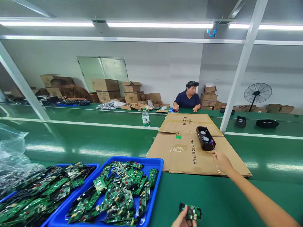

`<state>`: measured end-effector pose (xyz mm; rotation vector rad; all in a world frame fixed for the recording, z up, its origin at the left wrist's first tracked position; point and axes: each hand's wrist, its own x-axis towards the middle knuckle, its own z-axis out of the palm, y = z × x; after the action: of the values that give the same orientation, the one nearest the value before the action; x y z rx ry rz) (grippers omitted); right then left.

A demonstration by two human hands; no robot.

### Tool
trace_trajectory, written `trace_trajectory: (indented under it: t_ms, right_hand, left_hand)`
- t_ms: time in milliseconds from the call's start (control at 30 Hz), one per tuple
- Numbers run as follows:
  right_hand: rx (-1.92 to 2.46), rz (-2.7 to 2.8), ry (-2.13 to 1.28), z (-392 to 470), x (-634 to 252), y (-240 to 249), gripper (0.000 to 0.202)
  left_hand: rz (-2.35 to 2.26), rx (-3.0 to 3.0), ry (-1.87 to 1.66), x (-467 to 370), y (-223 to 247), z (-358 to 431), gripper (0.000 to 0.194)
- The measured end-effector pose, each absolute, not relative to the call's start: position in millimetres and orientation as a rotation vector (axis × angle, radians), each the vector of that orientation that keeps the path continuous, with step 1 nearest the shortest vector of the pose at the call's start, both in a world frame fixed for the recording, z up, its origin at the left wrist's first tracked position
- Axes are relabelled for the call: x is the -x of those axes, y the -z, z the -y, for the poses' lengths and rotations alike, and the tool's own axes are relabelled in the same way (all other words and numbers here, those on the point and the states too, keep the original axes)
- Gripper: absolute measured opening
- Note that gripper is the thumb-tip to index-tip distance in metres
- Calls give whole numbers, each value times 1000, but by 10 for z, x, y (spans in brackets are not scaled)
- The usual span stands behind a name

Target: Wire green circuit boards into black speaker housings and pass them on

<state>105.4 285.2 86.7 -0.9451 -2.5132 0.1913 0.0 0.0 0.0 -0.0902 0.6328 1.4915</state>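
Observation:
My left hand (183,219), low in the view, is closed on a green circuit board (194,212), with the thumb on top. On the flattened cardboard lies an open black speaker housing (205,138) with two round speakers set in it. A thin red wire (213,145) runs out of its near end. My right hand (222,161) reaches to that end, its fingertips pinched together at the wire. To the left of my left hand, a blue tray (155,192) holds a heap of similar circuit boards.
Another board-filled tray (94,167) and clear plastic bags (11,145) lie at the left. Flattened cardboard (182,164) bridges to the far bench, where a person (187,99) sits. A water bottle (146,119) stands left of the cardboard. A white post (241,66) rises at right.

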Motion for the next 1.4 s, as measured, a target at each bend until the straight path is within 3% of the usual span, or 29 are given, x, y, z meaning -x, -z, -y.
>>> trace_trajectory:
  t_ms: [133, 500, 733, 1033, 1400]
  right_hand:
    - [883, 2631, -119, -2778, -1052, -876, 26]
    - [1069, 2717, -84, -2971, -910, -950, 11]
    - [1018, 2782, -139, -2381, -849, -1005, 19]
    - [800, 2821, -82, -2039, -1621, -1093, 44]
    - [712, 2997, -35, -920, -1587, -1137, 6]
  left_hand:
    - [-589, -56, -1419, 20, -75, 38, 36]
    - [-614, 0, -1412, 0, -284, 63, 42]
    - [-722, 64, -1452, -70, -495, 104, 48]
    - [-612, 99, -1573, -75, -549, 110, 34]
    - [-571, 8, -1778, 182, -617, 131, 22]
